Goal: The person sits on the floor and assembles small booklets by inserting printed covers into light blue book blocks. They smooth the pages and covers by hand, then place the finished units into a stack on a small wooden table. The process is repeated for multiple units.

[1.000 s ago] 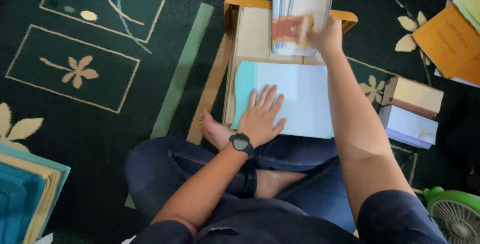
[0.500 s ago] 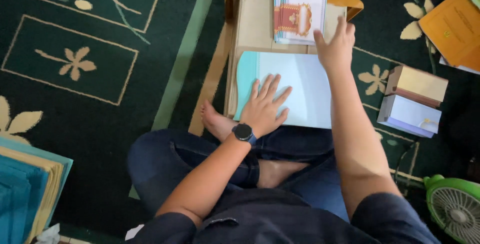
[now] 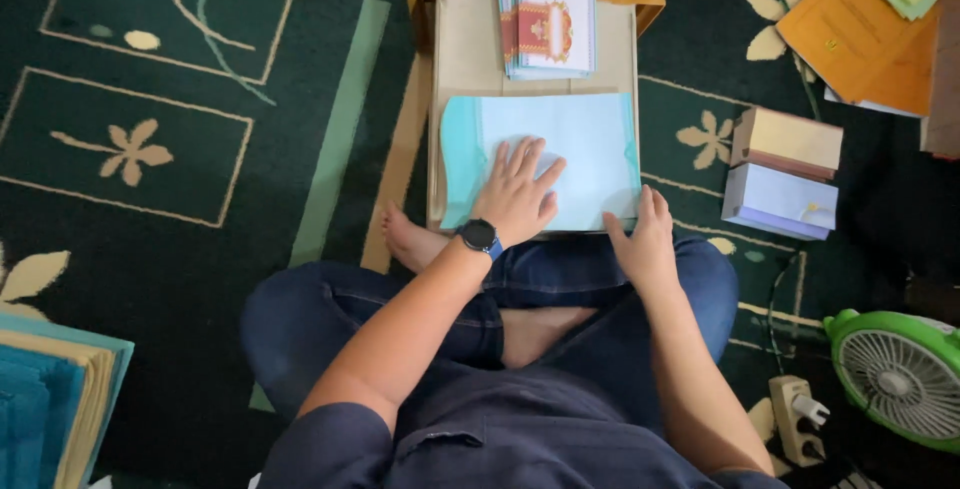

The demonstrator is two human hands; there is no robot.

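Left hand (image 3: 518, 192): we are pressing it flat, fingers spread wide, on the pale blue sheet (image 3: 590, 144), apparently to keep the paper from sliding. It is gripping nothing; the palm is resting on the lower left part of the sheet. A dark watch (image 3: 479, 237) is sitting on the wrist, and the forearm is reaching forward from the left knee.

Right hand (image 3: 640, 239): we are holding it at the sheet's near right corner, fingers loosely curled and touching the edge. We cannot tell whether it is pinching the paper or only resting against it.

Pale blue sheet: it is lying flat on the small wooden surface (image 3: 455, 69), just in front of our crossed legs, with a turquoise margin showing along its left side.

Stack of booklets (image 3: 548, 9): it is sitting at the far end of the same surface, apart from both hands, within easy reach.

Surroundings: two boxes (image 3: 785, 174) are stacked on the green carpet (image 3: 150, 249) to the right; orange folders (image 3: 870, 39) are lying farther off; a green fan (image 3: 900, 374) is standing near the right knee.
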